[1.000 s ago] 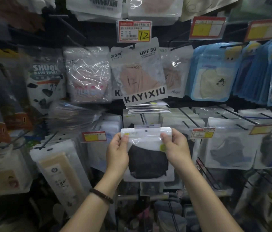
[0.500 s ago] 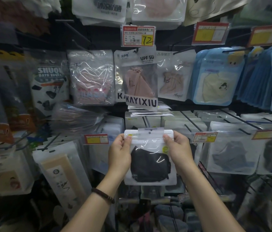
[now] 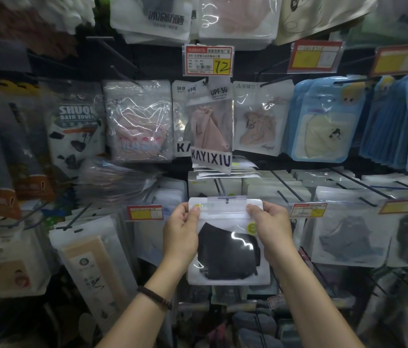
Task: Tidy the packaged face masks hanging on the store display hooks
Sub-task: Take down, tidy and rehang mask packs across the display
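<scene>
**Re-hanging the black mask packet: failure points**

The black mask packet (image 3: 228, 241) is held upright in front of the middle row of the display, its top edge level with the white stack (image 3: 214, 185) behind it. The left hand (image 3: 181, 233) pinches the upper left corner; the right hand (image 3: 272, 228) pinches the upper right corner. Both grips are closed on the packet, thumbs on the front face.

The small hang hole (image 3: 227, 202) sits at the centre of the top strip. Whether the hook has entered it cannot be told from this view.

Likely faults:

- Misalignment. If the hole is off the hook tip, the prong may pierce or tear the thin top strip.
- Early release. Letting go before the hole is seated would probably drop the packet onto the goods below.
- Crowding. The hook looks full; pushing hard could buckle the packets behind.
- Collateral contact. The KAYIXIU packet (image 3: 210, 136) hangs askew just above and could be knocked off.
</scene>
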